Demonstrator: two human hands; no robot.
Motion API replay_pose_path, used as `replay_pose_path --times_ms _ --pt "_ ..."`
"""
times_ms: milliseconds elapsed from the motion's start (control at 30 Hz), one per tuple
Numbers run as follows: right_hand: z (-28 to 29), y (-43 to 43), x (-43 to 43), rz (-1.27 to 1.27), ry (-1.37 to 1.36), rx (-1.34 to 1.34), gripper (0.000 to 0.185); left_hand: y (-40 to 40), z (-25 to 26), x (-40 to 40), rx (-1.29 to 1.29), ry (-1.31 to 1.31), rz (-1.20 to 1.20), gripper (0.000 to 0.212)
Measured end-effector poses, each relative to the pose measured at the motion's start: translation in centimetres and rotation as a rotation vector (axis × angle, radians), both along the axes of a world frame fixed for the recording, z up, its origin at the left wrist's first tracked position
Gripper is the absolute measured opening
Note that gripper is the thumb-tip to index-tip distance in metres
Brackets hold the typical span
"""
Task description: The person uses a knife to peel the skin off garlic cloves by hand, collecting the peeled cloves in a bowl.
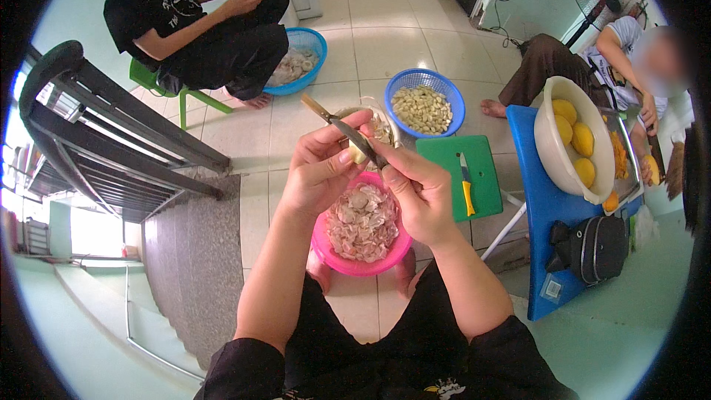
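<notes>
My left hand [328,164] pinches a pale peeled garlic clove [358,153] between its fingers. A knife [350,132] with a wooden handle crosses over the clove; its handle points up and to the left. My right hand [419,189] grips the dark blade near its far end, thumb and forefinger close to the clove. Below both hands a pink plastic basin [358,269] holds a heap of pinkish, papery skins [364,222]. A pale container [391,122] with more skins sits behind my hands, partly hidden. Beside it a blue plastic basket [425,75] holds many peeled cloves [422,111].
A green cutting board [483,178] bears a yellow-handled knife [465,183]. At right, a blue table [519,139] carries a tub [602,150] of yellow fruit and a black bag [600,250]. One person sits upper left, another cuts fruit at right. A railing [128,139] borders stairs at left.
</notes>
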State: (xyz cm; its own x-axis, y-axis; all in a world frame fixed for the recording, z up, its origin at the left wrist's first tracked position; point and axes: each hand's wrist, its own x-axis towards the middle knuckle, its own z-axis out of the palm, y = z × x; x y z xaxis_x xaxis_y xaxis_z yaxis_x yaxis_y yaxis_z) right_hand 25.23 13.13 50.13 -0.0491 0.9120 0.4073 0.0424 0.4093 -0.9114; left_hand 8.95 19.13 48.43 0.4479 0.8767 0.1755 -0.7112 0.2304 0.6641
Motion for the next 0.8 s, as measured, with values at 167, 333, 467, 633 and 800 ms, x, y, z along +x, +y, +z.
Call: replay_pose_path --times_ms 167,333,467,633,800 --pt "0.0 -0.2 -0.1 0.053 0.113 -0.081 0.036 0.4 0.0 -0.8 0.043 0.047 -0.046 0.063" --pt "0.2 -0.6 0.3 0.103 0.219 -0.289 0.036 0.6 -0.2 -0.9 0.072 0.063 -0.069 0.068" --pt "0.2 -0.4 0.2 0.103 0.234 -0.230 0.036 0.7 -0.2 -0.7 0.072 0.037 -0.094 0.071" --pt "0.1 -0.1 1.0 0.120 0.184 -0.223 0.037 0.8 -0.7 -0.7 0.052 0.034 -0.097 0.070" --pt "0.1 0.1 1.1 0.118 0.080 -0.126 0.036 0.8 -0.9 -0.5 0.049 0.061 -0.042 0.054"
